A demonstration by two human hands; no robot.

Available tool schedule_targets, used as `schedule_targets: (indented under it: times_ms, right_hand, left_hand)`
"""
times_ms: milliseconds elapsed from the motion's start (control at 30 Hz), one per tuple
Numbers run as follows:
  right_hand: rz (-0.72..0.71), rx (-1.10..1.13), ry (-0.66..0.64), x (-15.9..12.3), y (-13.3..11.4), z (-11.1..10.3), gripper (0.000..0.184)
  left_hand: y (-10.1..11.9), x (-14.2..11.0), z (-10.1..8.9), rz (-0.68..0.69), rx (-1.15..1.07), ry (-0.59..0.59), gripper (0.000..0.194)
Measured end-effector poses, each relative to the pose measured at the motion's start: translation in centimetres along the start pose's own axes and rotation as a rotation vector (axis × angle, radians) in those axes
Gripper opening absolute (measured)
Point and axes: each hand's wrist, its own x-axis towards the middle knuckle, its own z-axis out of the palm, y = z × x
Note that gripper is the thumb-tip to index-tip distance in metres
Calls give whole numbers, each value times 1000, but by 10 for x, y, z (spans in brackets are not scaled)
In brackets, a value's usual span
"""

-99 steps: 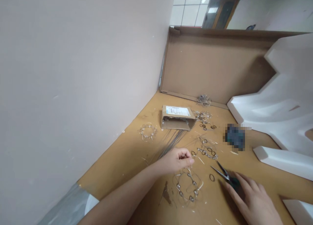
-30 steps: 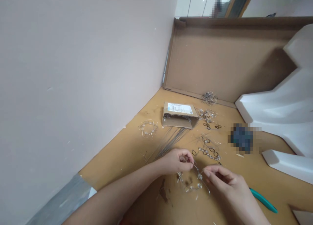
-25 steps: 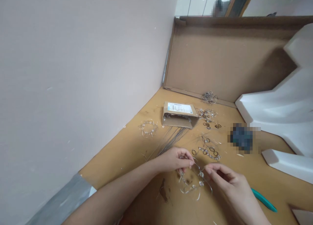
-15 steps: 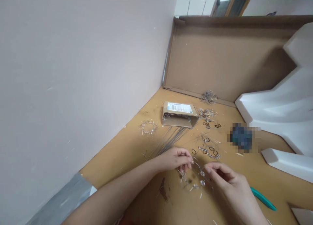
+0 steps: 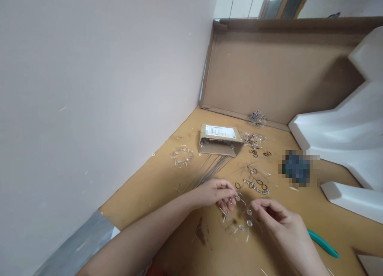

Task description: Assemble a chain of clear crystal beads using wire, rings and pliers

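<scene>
Turned slightly between the fingers since the previous frame, the beaded wire loop (image 5: pixel 249 223) now shows one clear bead just beside the left grip (image 5: pixel 235 197), and the right grip (image 5: pixel 254 204), which was on the pliers at first, has come over to it. Left thumb and fingers pinch the loop at its upper left side, the lower fingers curled beneath. Right thumb and forefinger are pressed together on what looks like a thin wire end (too fine to be certain) at the loop's right side. Most of the loop hangs below and between the two grips, over the table (image 5: pixel 167 180).

Beyond the grips lie dark rings (image 5: pixel 259 182) and a short beaded strand (image 5: pixel 256 188). Farther off, past a fan of grey wires (image 5: pixel 214 168), sits a small cardboard box (image 5: pixel 220 133), with a wire tangle (image 5: pixel 254 140) at its right. Another beaded loop (image 5: pixel 188 159) rests beyond the left grip, off to its left. A green handle (image 5: pixel 323 243) pokes out from beside the right wrist, its other end hidden.
</scene>
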Motion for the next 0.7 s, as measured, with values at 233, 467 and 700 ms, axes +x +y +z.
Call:
schedule_targets:
  times_ms: [233,467,700]
  right_hand:
    - [-3,-20,14,-1,-3,-1,28]
    - [2,-18,-4,1,-2,-1,29]
    - [-1,-23,8,1,0,-3,29]
  left_hand:
    - [0,0,0,-2,-6,-6,30]
    - [0,1,-1,-2,-42,-22,35]
    - [1,1,-1,-2,-46,-28,34]
